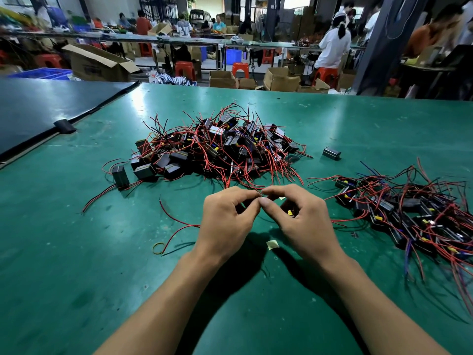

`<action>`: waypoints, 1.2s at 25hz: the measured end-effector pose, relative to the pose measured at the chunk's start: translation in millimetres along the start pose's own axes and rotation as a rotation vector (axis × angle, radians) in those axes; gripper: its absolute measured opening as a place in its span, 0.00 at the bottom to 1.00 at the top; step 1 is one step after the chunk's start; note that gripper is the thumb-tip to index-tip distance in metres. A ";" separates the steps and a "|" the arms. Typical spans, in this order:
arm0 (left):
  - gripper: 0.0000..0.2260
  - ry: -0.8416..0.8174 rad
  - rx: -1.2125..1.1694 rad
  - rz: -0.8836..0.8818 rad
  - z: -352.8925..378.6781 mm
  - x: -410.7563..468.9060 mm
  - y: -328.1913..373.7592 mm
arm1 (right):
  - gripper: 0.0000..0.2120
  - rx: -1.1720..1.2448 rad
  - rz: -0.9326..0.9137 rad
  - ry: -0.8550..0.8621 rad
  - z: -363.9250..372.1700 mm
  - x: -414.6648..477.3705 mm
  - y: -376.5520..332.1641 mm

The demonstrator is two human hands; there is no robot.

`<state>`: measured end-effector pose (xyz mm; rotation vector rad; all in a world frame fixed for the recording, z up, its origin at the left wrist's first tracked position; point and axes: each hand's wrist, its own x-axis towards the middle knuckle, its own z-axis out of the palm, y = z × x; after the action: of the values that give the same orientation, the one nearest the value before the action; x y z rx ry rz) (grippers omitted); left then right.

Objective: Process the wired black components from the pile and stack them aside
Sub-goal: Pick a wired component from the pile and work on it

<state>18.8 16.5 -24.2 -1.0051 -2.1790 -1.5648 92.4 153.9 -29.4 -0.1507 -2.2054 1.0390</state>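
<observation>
A big pile of black box components with red and black wires [217, 149] lies on the green table [76, 252] ahead of me. A second, flatter heap of the same components [409, 213] spreads at the right. My left hand [225, 221] and my right hand [304, 221] meet just in front of the big pile, fingertips pinched together on a thin wire end. Under my right palm sits a black component with a yellow tab [290, 210], mostly hidden. Red wires [176, 226] trail out to the left from beneath my left hand.
One single black box [331, 152] stands alone between the two heaps; another [120, 175] stands left of the pile. A scrap of pale tape [272, 244] and a yellow rubber band [158, 248] lie near my wrists. A dark mat [38, 108] covers the table's far left. People work at benches behind.
</observation>
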 end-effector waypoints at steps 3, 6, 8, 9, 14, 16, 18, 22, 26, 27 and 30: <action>0.04 -0.052 0.117 0.143 -5.2 -1.0 -4.7 | 0.02 -0.027 -0.023 -0.013 1.5 -0.6 -1.0; 0.02 -0.087 0.156 0.209 -6.6 -2.3 -7.0 | 0.05 -0.065 -0.053 0.005 1.4 -0.9 0.1; 0.03 -0.076 0.126 0.207 -6.0 -2.8 -6.5 | 0.06 -0.087 -0.084 0.027 2.5 -0.6 0.3; 0.04 -0.070 0.110 0.197 -5.3 -3.3 -6.3 | 0.06 -0.088 -0.088 0.040 3.3 -0.4 0.5; 0.05 -0.069 0.000 0.086 -0.7 -5.0 -5.6 | 0.05 -0.067 -0.067 0.076 2.9 0.2 1.9; 0.05 -0.077 -0.038 0.019 2.3 -5.1 -3.8 | 0.06 -0.070 -0.057 0.075 1.6 1.2 2.0; 0.05 -0.077 -0.092 -0.068 6.9 -4.8 -1.7 | 0.07 -0.080 -0.040 0.089 0.6 2.2 2.0; 0.04 -0.076 -0.125 -0.119 12.9 -4.3 1.2 | 0.10 -0.135 -0.002 0.101 -2.1 2.1 0.2; 0.04 -0.081 -0.020 -0.010 9.9 -4.7 -1.4 | 0.13 -0.076 0.170 0.057 -4.0 5.1 -4.3; 0.04 -0.085 0.012 0.026 8.7 -4.7 -2.4 | 0.13 -0.051 0.224 0.034 -4.5 6.8 -4.1; 0.04 -0.107 0.080 0.097 6.3 -4.8 -4.1 | 0.13 0.000 0.343 -0.027 -6.9 9.7 -4.3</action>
<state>20.6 19.7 -32.4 -1.1752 -2.2079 -1.4000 90.1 159.0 -18.0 -0.5329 -2.2519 1.2290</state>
